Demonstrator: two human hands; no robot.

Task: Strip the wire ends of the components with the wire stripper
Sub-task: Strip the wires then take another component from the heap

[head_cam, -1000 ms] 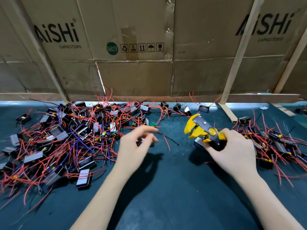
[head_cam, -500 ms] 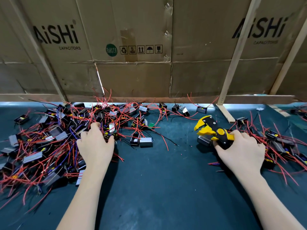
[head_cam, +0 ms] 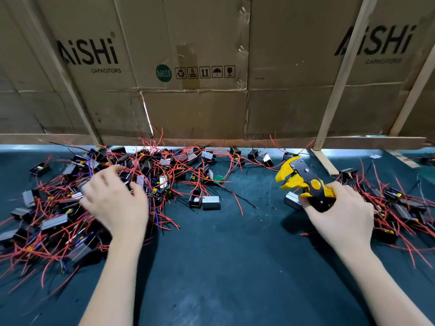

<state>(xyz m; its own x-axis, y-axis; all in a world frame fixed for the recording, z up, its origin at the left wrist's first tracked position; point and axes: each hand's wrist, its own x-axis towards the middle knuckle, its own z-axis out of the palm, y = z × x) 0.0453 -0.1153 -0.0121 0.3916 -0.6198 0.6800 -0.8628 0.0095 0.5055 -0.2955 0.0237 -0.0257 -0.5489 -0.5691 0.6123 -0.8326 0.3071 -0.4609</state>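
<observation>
While my right hand (head_cam: 342,215) grips the yellow wire stripper (head_cam: 303,182), head pointing up-left, my left hand (head_cam: 115,203) hovers with blurred, loosely spread fingers, grasping nothing, over the left pile of red-wired components (head_cam: 58,208), well apart from the tool.

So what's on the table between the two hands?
In the head view, between the left hand and the right hand holding the wire stripper lie two small components, loose red wires and bare dark mat.
</observation>
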